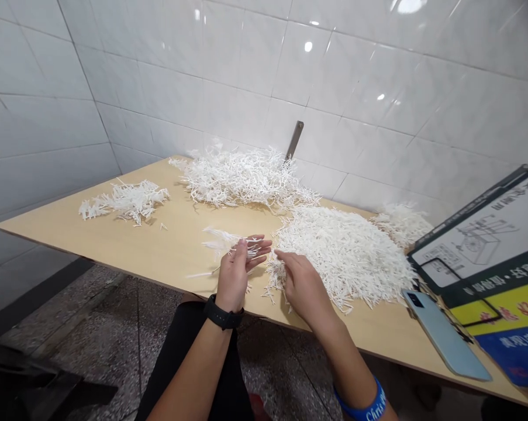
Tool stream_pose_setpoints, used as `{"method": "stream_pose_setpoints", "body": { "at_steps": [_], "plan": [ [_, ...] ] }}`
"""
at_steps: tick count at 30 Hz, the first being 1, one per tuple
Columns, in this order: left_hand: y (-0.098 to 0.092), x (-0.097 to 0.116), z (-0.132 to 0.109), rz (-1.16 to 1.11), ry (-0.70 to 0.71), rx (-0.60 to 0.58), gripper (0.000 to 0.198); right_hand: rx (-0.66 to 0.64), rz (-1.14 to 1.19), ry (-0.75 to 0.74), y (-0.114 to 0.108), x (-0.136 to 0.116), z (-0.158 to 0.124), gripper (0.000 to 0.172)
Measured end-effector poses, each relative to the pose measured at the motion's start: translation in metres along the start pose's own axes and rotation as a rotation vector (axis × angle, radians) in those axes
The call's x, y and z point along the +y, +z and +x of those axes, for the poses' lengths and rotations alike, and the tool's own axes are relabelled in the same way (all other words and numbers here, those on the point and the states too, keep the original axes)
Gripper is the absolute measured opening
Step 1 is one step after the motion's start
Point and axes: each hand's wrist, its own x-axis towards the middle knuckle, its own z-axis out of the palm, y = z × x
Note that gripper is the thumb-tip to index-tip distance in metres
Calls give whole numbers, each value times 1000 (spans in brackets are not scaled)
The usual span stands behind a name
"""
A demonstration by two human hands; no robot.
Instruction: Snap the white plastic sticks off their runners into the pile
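My left hand (235, 275), palm turned up, holds a small bunch of thin white plastic sprues (220, 240) under its thumb. Several loose white bits lie across its fingers, and strands stick out to the left. Close beside it, my right hand (303, 283) has its fingers curled together, fingertips facing the left hand. What those fingertips hold, if anything, cannot be made out. Right behind the right hand spreads a wide heap of short white plastic pieces (347, 251). A taller tangle of branched white strands (241, 175) rests farther back against the wall.
A smaller white clump (134, 199) lies at the table's left. On the right are a light blue phone (448, 336) and a printed box (496, 251). A metal strip (294, 140) stands up by the tiled wall (228, 70). The wooden table (71, 234) has its front edge near my legs.
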Motion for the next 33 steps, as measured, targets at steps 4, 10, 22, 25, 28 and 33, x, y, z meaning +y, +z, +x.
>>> {"method": "stream_pose_setpoints", "body": {
  "at_steps": [4, 10, 22, 25, 28, 33],
  "plan": [
    [4, 5, -5, 155, 50, -88, 44, 96, 67, 121, -3, 0, 7, 30],
    [5, 5, -9, 284, 53, -187, 47, -163, 571, 177, 0, -21, 15, 41],
    [-8, 10, 2, -123, -97, 28, 48, -153, 238, 38, 7, -24, -6, 29],
    [-9, 10, 1, -40, -63, -12, 49, -28, -68, 78, 3, -5, 1, 37],
    [-6, 7, -1, 88, -1, -24, 48, 93, -149, 117, -2, 0, 6, 44],
    [1, 5, -8, 216, 85, -104, 47, -43, 341, 190, -3, -22, 12, 40]
  ]
}}
